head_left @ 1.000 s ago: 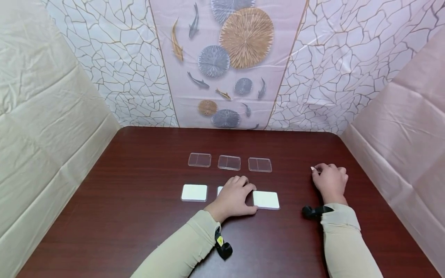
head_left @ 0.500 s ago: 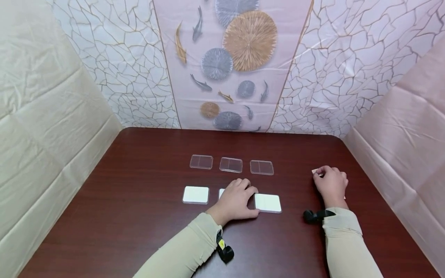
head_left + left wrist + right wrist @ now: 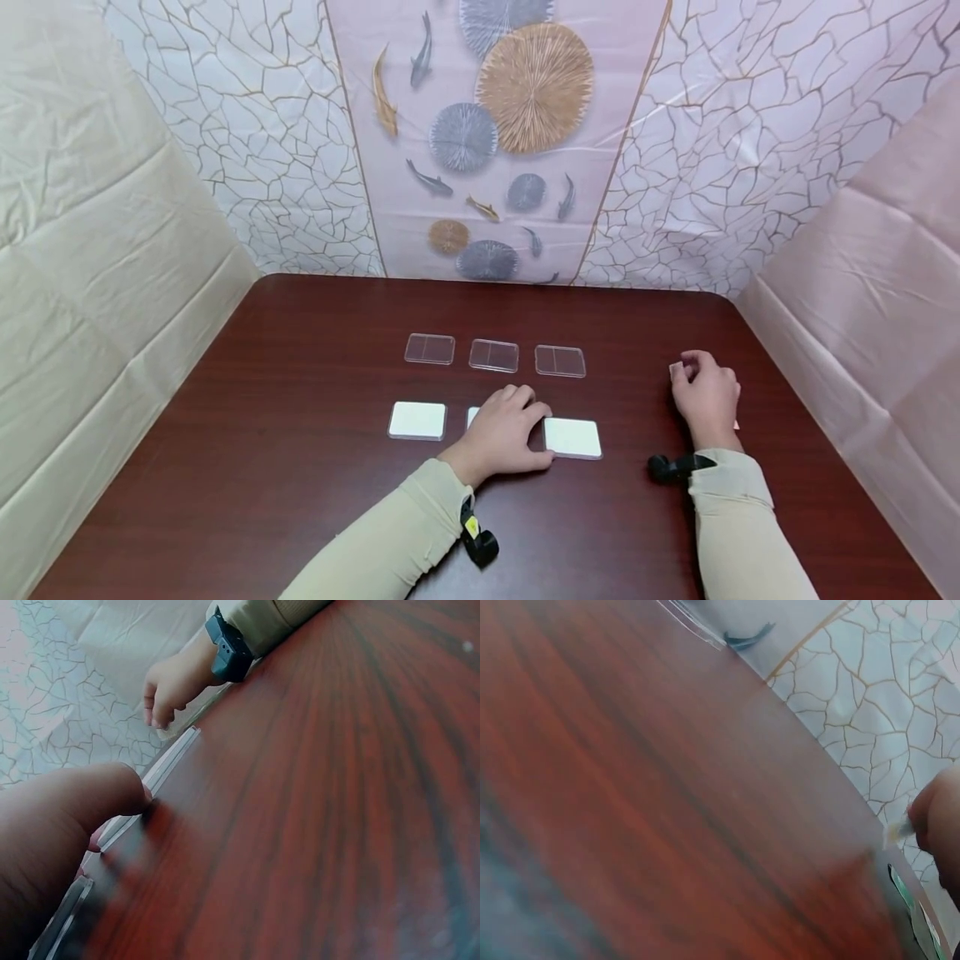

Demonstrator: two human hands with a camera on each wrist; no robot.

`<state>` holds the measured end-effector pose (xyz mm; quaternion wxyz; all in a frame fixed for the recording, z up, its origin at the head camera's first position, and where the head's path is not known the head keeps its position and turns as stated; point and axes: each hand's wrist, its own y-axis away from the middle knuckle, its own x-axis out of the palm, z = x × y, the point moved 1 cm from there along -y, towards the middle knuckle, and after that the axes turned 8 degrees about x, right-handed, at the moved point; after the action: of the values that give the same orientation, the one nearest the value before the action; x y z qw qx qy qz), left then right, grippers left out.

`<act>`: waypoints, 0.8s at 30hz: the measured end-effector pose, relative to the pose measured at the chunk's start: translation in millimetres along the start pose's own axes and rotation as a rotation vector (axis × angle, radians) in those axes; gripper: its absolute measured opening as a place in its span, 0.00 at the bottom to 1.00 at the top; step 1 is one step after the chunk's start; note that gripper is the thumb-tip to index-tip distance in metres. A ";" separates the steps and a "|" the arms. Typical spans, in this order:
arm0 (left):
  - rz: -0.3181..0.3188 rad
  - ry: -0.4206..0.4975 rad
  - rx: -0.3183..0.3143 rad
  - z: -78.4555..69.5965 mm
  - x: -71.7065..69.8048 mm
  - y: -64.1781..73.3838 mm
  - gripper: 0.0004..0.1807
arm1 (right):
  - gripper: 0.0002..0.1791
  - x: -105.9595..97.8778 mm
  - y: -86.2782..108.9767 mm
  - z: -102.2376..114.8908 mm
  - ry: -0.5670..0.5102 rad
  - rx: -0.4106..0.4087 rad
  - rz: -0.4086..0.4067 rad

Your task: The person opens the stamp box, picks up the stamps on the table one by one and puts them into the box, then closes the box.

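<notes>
Left hand [image 3: 501, 432] gripping box [image 3: 574, 438], right hand [image 3: 707, 400] pinching pale piece [image 3: 893, 834]

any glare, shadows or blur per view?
Head: mostly crisp, pale sheen on the tabletop near bottom centre. Left wrist: soft left hand close to the lens, dark shadow beside it. Right wrist: hazy tabletop, right hand and its pale piece blurred.

Table [image 3: 247, 467]: dark red-brown, wood-grained, far corners rounded; pale sheen toward the near side. Rear sheet [image 3: 277, 158]: white, crackle-patterned on both sides of a pinkish panel [image 3: 405, 221] printed with grey and gold discs [image 3: 535, 87] and fish [image 3: 384, 93]; wrinkled, bright glare at right. Left cloth [image 3: 90, 275]: cream, creased. Right cloth [image 3: 870, 325]: pinkish, creased. Lighting: bright.
</notes>
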<state>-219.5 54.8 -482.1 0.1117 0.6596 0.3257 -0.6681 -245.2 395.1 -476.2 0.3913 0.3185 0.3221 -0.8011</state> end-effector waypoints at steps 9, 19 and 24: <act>0.010 0.002 -0.017 -0.1 1.2 0.8 0.30 | 0.11 19.3 18.9 19.8 -0.255 -0.018 0.016; 0.029 0.001 -0.026 0.3 0.1 0.0 0.30 | 0.10 28.7 47.2 46.0 -0.422 -0.095 0.280; 0.028 -0.005 -0.026 1.0 0.0 -1.0 0.30 | 0.09 31.3 63.2 59.2 -0.456 -0.150 0.353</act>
<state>-220.9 54.9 -482.0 0.1305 0.6610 0.3248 -0.6637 -223.3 305.9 -481.9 0.6092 0.1513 0.2240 -0.7455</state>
